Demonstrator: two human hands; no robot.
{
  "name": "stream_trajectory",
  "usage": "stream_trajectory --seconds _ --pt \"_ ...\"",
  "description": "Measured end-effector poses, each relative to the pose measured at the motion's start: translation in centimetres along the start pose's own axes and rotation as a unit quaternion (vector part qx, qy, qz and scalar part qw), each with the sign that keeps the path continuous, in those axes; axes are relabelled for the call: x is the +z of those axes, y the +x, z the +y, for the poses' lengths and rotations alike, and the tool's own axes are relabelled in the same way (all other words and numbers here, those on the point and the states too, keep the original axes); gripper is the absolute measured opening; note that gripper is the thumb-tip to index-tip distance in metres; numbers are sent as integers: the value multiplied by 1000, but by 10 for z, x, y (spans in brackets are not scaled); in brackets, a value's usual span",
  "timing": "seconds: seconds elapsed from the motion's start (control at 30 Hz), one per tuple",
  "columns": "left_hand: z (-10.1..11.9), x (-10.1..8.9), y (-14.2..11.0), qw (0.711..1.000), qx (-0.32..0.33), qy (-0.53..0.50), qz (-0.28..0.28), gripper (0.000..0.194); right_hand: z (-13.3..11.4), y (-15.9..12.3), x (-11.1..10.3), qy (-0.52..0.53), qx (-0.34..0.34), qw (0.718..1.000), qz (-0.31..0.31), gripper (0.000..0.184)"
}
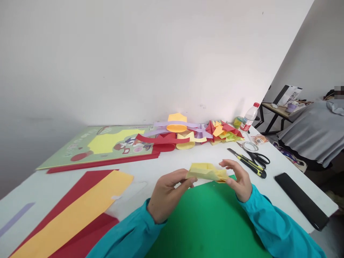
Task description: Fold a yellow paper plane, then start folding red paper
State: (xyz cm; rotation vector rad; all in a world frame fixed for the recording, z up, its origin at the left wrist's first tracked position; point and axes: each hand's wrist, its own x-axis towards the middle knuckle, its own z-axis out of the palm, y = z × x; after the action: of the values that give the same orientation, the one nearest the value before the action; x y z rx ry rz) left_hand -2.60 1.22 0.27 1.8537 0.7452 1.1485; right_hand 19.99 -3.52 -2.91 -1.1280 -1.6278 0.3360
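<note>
A folded piece of pale yellow paper (205, 172) is held up above the green sheet (209, 218). My left hand (172, 191) pinches its left end between thumb and fingers. At the paper's other end is my right hand (239, 179), its fingers spread and curved, apart from the thumb. The right thumb appears to touch the paper's edge. Both arms wear blue-green sleeves. Green sheet lies on the white table (145, 190) under the paper, partly hidden by my forearms.
Red and orange paper strips (88, 204) lie left, before a printed board (107, 145). Along the wall stand paper bands (163, 143) and folded paper pieces (221, 130). Right are a bottle (249, 118), scissors (259, 159), utility knife (249, 165), tape roll (250, 146), black case (301, 199). A person (314, 125) is beyond.
</note>
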Motion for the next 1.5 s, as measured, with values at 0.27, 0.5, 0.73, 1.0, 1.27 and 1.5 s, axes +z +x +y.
stream_trajectory --seconds 0.27,0.5,0.73,1.0,1.27,1.5 --pt "-4 -3 1 996 -31 -15 82 15 9 -1 14 -51 -13 999 -13 37" --pt "-14 17 -8 980 -113 -138 83 26 -13 -4 21 33 88 996 -3 21" --pt "-11 48 -18 976 -157 -132 78 30 -22 -12 40 224 223 946 -67 26" --pt "-9 46 -4 959 -208 -149 125 32 -26 -7 37 239 288 918 -127 39" --pt "-13 42 -1 959 -209 -139 131 38 -25 -10 42 271 321 894 -157 42" --pt "-16 29 7 952 -189 -154 188 35 -24 -11 42 276 347 879 -176 49"
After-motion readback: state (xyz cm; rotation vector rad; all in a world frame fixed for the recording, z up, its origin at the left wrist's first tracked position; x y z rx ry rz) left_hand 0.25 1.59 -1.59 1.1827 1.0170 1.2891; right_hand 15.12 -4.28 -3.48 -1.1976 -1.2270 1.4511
